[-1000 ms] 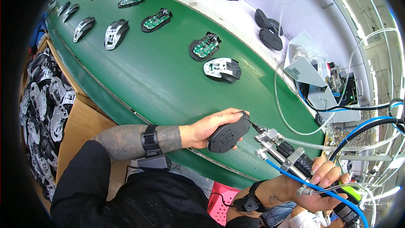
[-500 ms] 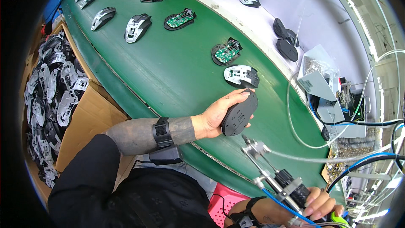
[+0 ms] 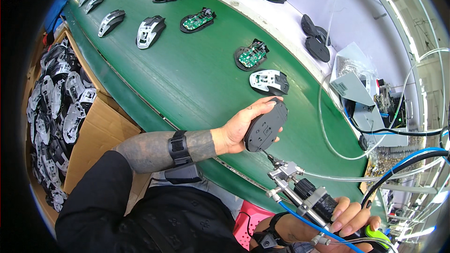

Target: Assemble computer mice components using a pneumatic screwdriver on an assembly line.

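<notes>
L hand (image 3: 234, 133) was clamped round a black mouse shell (image 3: 266, 126), underside up, thumb on one edge and fingers curled over the far edge. Shell was held in the air just above the near edge of the green belt (image 3: 187, 79). R hand (image 3: 342, 222) was wrapped tight on a powered screwdriver (image 3: 304, 197) w/ blue and clear hoses trailing off; its tip sat at the shell's lower end, touching or nearly so, couldn't tell which. Beyond the shell, on the belt, lay a white-and-black mouse top (image 3: 269, 82), then an open base w/ green circuit board (image 3: 251, 55) just past that. More parts ran further up the belt. Left of the belt stood a cardboard box (image 3: 101, 131) full of mouse shells.
</notes>
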`<state>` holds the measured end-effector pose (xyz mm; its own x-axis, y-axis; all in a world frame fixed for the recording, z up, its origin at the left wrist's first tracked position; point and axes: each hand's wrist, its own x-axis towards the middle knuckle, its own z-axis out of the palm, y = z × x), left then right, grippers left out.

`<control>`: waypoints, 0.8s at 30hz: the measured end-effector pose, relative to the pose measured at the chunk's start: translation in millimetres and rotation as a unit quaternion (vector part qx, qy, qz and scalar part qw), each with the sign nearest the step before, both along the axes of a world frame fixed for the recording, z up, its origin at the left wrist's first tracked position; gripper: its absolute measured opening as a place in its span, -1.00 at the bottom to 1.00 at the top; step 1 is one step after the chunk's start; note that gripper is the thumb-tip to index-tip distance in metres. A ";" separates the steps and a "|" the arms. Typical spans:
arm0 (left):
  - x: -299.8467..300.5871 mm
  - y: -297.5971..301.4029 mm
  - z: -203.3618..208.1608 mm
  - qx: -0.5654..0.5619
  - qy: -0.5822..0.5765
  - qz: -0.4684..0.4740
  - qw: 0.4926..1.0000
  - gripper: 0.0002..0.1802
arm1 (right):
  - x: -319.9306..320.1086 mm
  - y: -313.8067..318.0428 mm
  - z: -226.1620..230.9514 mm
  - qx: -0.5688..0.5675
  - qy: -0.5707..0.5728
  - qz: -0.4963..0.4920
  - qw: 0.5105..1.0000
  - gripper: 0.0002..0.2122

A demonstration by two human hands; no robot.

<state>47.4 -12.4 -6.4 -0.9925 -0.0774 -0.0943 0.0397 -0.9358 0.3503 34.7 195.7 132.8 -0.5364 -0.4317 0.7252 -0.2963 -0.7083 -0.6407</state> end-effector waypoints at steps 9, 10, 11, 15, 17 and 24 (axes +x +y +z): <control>11.4 -10.3 -9.7 -0.866 0.071 0.145 0.474 -0.45 | -2.7 18.4 6.9 -0.008 -0.006 -0.020 1.000 -0.47; 11.0 -9.4 -12.9 -0.883 0.138 0.185 0.409 -0.43 | -3.1 19.6 5.6 -0.016 -0.007 -0.030 0.999 -0.47; 9.6 -6.5 -2.0 -0.827 0.192 0.203 0.488 -0.55 | -3.1 21.2 8.2 -0.011 -0.006 -0.035 0.999 -0.47; 6.6 -4.1 -7.8 -0.773 0.295 0.162 0.538 -0.85 | -4.9 23.4 5.0 -0.015 -0.001 -0.029 0.999 -0.46; 6.2 -3.2 -7.9 -0.772 0.306 0.170 0.531 -0.84 | -3.5 22.3 5.0 -0.016 -0.002 -0.029 0.999 -0.45; 10.5 -7.7 1.2 -0.784 0.336 0.221 0.473 -0.85 | -5.2 24.3 9.9 0.020 -0.006 -0.011 1.000 -0.47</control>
<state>57.9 -20.2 -5.3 -0.6126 0.2568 0.7475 0.7046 0.6061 0.3691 29.5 220.0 142.7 -0.5537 -0.4481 0.7019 -0.3039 -0.6760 -0.6713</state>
